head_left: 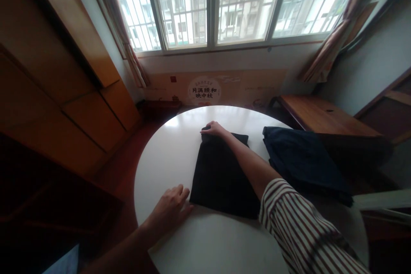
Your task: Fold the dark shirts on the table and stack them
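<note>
A folded black garment [223, 175], its exact kind not clear, lies flat on the round white table [160, 158]. My right hand [214, 129] reaches across it to the far left corner, with thumb and fingers closed on the cloth edge there. A narrow strip along that far edge looks folded over. Beside the near left corner, my left hand [173, 203] rests low over the tabletop. Its fingers are loosely bent, and the thumb is stretched apart towards the cloth's near edge.
A folded dark blue garment [305, 158] lies on the table's right side, overhanging the edge. A brown wooden desk [330, 115] stands behind it at the right. Wooden cabinets [86, 128] line the left, and a barred window [208, 6] is at the back.
</note>
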Motion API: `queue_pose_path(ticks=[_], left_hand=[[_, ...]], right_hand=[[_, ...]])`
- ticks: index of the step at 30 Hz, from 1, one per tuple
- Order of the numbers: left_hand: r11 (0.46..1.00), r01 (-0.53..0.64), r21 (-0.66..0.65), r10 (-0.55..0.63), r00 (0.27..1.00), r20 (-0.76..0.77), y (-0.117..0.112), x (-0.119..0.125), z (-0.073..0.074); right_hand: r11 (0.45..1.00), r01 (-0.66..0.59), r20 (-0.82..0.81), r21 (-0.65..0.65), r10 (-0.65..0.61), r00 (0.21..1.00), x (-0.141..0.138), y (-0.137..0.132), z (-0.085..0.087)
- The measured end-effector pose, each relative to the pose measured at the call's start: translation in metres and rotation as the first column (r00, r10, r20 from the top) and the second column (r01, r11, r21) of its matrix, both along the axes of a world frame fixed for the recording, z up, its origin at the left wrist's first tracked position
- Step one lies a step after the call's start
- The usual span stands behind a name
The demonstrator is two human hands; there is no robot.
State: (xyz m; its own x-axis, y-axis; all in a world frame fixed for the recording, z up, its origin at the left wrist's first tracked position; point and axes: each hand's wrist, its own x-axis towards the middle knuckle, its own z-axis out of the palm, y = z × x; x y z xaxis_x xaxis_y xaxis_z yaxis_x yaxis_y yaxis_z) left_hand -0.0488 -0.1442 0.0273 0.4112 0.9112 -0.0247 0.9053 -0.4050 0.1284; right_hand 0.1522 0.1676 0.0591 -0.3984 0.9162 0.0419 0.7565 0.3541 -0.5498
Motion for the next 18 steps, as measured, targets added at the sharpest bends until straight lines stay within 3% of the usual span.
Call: queue_pose_path(ticks=[3, 7, 9, 14, 18], left_hand=[[0.995, 0.088, -0.039, -0.09, 0.994, -0.055, 0.008, 0.001, 0.002], [0.993, 0.1, -0.059, -0.105, 0.991, -0.085, 0.016, 0.006, 0.006], [0.981, 0.178, -0.074, -0.185, 0.978, -0.097, 0.017, 0.008, 0.006], [0.937, 0.344, -0.065, -0.35, 0.929, -0.116, 0.013, 0.009, 0.003], [0.944, 0.326, -0.044, -0.329, 0.935, -0.13, 0.011, 0.01, 0.014]], right_hand=[[1.0, -0.022, -0.028, 0.0, 0.022, 0.999, -0.001, 0.005, -0.008], [0.999, -0.035, -0.047, 0.015, 0.036, 0.998, -0.001, 0.01, -0.01], [0.999, -0.032, -0.043, 0.026, 0.033, 0.999, 0.0, 0.013, -0.009], [0.992, 0.104, -0.008, 0.066, -0.104, 0.995, 0.002, 0.014, -0.012], [0.983, 0.162, 0.037, 0.082, -0.166, 0.985, 0.0, 0.004, -0.005]])
